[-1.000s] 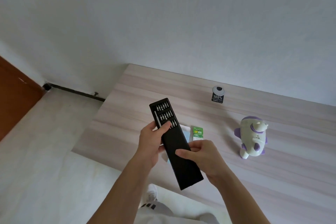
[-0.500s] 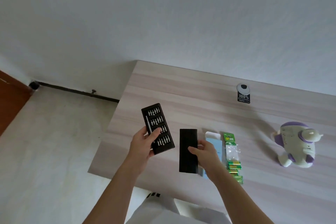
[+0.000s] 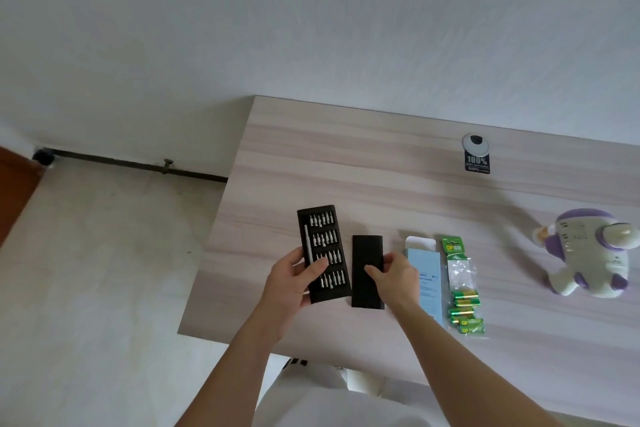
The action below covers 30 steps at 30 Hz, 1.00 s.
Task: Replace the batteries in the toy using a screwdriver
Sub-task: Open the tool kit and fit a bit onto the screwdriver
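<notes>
Holding the bit tray (image 3: 323, 253) in your left hand (image 3: 294, 282), you have your thumb laid across its face and your other fingers curled round its left edge. The tray is open to the camera: rows of small metal bits fill it, and the slim silver screwdriver handle (image 3: 307, 243) lies along its left side.

Your right hand (image 3: 398, 279) grips the black sleeve (image 3: 367, 272) just beside the tray, thumb at the sleeve's right edge and fingertips on its top face. The sleeve looks flat against the table (image 3: 346, 156), though you cannot tell for sure whether it rests there. Tray and sleeve sit side by side, close but apart.

To the right of your right hand lies a pale blue box (image 3: 424, 274), and just beyond it the green battery pack (image 3: 462, 288), with several green cells at its near end. The toy (image 3: 588, 253), white with purple parts, stands well apart at the table's right side, untouched. A round sticker (image 3: 477, 153) marked 100% sits near the table's far edge.
</notes>
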Each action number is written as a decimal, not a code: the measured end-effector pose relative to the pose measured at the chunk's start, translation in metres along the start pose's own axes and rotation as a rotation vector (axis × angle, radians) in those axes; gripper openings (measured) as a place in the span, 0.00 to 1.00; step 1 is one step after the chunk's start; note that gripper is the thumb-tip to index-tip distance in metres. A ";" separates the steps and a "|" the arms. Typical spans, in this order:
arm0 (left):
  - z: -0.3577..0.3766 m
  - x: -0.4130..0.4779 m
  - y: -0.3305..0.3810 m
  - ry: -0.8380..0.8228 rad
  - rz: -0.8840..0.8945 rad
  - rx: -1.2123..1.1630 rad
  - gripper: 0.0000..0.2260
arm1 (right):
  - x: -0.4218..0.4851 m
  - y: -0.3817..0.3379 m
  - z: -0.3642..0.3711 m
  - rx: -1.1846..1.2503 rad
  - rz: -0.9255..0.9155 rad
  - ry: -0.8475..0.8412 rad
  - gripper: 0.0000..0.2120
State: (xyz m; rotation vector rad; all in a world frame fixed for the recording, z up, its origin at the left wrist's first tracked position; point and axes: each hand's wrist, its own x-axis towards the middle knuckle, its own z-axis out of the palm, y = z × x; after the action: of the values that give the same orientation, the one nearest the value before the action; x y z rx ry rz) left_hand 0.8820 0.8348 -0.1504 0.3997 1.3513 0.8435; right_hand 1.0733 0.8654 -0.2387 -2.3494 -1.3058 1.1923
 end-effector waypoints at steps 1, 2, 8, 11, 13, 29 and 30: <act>0.001 0.000 0.000 -0.010 0.001 0.011 0.10 | 0.000 0.001 0.000 -0.042 -0.026 0.029 0.16; 0.002 -0.001 0.000 -0.018 0.001 0.018 0.10 | -0.001 0.001 0.000 -0.089 -0.053 0.051 0.16; 0.024 -0.011 0.005 -0.023 0.029 0.038 0.09 | -0.011 -0.001 -0.028 -0.031 -0.197 0.104 0.06; 0.048 -0.017 0.009 -0.034 0.073 0.078 0.08 | -0.026 -0.005 -0.066 0.194 -0.310 0.094 0.07; 0.070 -0.022 0.011 -0.048 0.104 0.091 0.08 | -0.042 -0.008 -0.099 0.288 -0.405 0.122 0.09; 0.237 -0.085 -0.001 -0.313 0.197 -0.043 0.12 | -0.092 0.023 -0.254 0.079 -0.912 0.440 0.07; 0.241 -0.089 -0.003 -0.326 0.196 -0.042 0.12 | -0.092 0.023 -0.258 0.074 -0.931 0.442 0.07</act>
State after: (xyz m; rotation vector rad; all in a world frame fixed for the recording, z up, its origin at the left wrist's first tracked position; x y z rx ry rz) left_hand 1.1138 0.8190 -0.0408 0.6154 1.0023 0.9218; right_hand 1.2493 0.8305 -0.0309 -1.4656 -1.7872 0.3910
